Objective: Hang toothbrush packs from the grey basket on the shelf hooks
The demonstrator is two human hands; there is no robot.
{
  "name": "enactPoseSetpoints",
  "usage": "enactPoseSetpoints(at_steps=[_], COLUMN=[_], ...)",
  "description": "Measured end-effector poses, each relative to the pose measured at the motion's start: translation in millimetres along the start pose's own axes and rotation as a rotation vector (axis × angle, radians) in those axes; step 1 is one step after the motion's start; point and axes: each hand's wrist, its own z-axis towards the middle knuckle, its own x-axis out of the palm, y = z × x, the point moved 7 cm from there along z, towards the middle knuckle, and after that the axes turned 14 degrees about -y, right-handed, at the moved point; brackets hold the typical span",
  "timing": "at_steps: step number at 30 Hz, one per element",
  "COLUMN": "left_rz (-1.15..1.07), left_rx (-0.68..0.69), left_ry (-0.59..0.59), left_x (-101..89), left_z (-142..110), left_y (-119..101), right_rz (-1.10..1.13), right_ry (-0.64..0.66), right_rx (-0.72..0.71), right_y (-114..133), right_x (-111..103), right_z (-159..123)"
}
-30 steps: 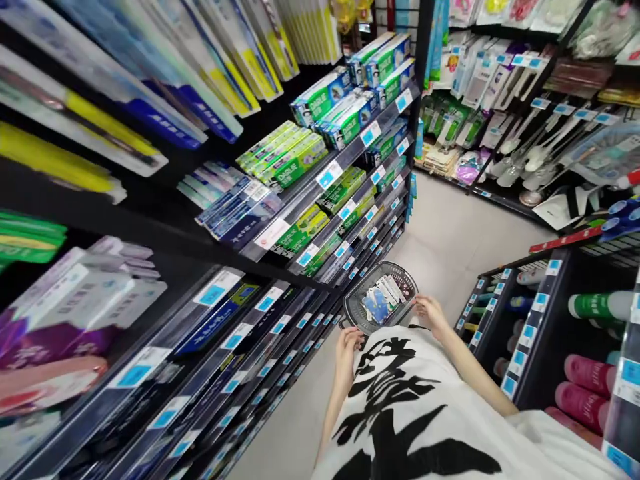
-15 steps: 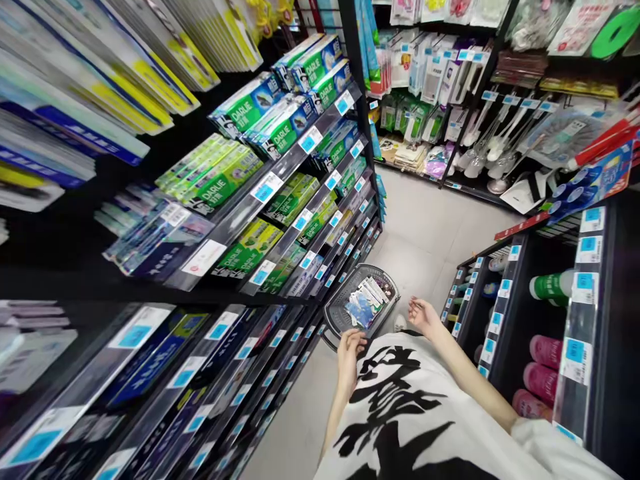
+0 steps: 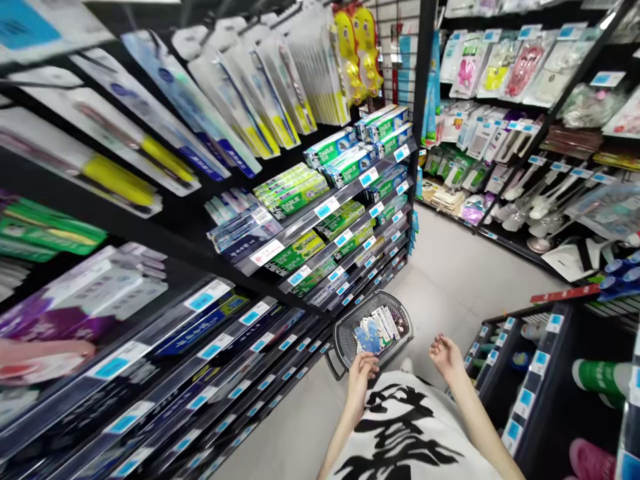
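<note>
Loosely bent, the fingers of my left hand (image 3: 364,368) hang in front of my body, just over the near rim of a grey shopping basket (image 3: 345,331) in this view. I see nothing in them. My right hand (image 3: 447,355) is held up to the right of the basket, above the floor, its fingers half curled and nothing visible between them. The basket stands on the floor by the foot of the left shelf. Inside it lie white packets (image 3: 386,321) and a blue packet (image 3: 369,337). A dark handle (image 3: 336,363) sticks out at its left end.
Toothpaste boxes (image 3: 295,190) fill the tiered shelf on the left, under hanging toothbrush packs (image 3: 240,87). Ladles and other kitchen tools (image 3: 545,200) hang at the back. On the right is a rack with a green-labelled bottle (image 3: 600,377). Pale floor tiles (image 3: 440,267) run between.
The camera view has turned up and left, so shelves, basket and hands appear lower and further right. Both hands keep nearly the same loose pose, and the basket stays on the floor.
</note>
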Motion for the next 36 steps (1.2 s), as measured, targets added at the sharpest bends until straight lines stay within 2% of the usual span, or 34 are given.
enactPoseSetpoints(at_steps=[5,14,22,25,31,36], left_rz=[-0.037,-0.055,-0.049,-0.034,0.01,0.053], left_rx=[0.029,0.029,0.025,0.009,-0.066,-0.088], left_ry=[-0.005,0.019,-0.022,-0.049,-0.07,-0.078], left_x=[-0.7,-3.8,-9.4,-17.5,-43.2,-62.1], left_z=[10.2,14.1,19.0,18.6,22.3,31.6], left_y=[-1.2,-5.7,-8.9,-2.6,25.6,37.1], right_rz=[-0.058,-0.039,-0.105,-0.139,-0.19,-0.262], right_ry=[0.051,0.087,0.045,0.016,-0.038,-0.056], right_rx=[0.043,0.045,0.022,0.029,0.027,-0.022], right_y=[-19.7,-24.3,-28.3,-34.1,-58.7,-72.0], right_x=[4.3,8.5,14.4,14.8,-0.3,-4.7], right_z=[13.0,25.5,14.1,10.4,26.8,33.1])
